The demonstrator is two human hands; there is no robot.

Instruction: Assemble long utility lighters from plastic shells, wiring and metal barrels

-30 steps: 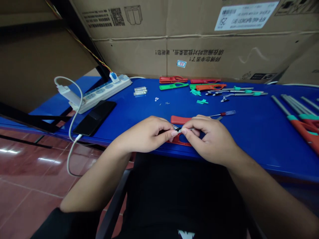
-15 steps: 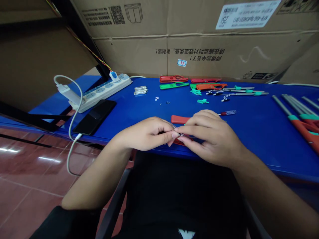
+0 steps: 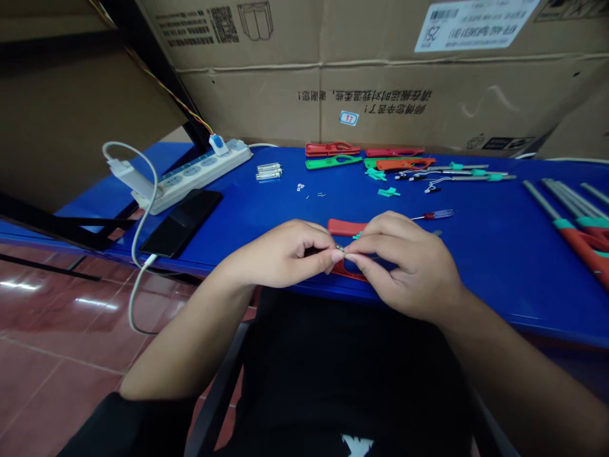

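Observation:
Both hands meet over the front edge of the blue table. My left hand (image 3: pixel 301 254) is closed, thumb and forefinger pinching a small metallic piece (image 3: pixel 340 248). My right hand (image 3: pixel 404 260) pinches at the other end of that piece, too small to identify. Beneath the fingers lies a red plastic shell (image 3: pixel 349 271), partly covered by them. Another red part (image 3: pixel 345 228) sits just behind, with a bit of green beside it. A screwdriver (image 3: pixel 436 215) with a clear purplish handle rests behind my right hand.
A power strip (image 3: pixel 204 174) and black phone (image 3: pixel 183 222) with a white cable lie left. Metal cylinders (image 3: pixel 269 171), tiny parts (image 3: pixel 300 187), green shells (image 3: pixel 333 162) and green clips (image 3: pixel 389 192) lie farther back. Rods with red-orange handles (image 3: pixel 580 244) are right; a cardboard box (image 3: pixel 266 101) stands behind.
My right hand's fingers have shifted slightly, showing more of the small metallic piece and the red shell below. The screwdriver's shaft is more exposed.

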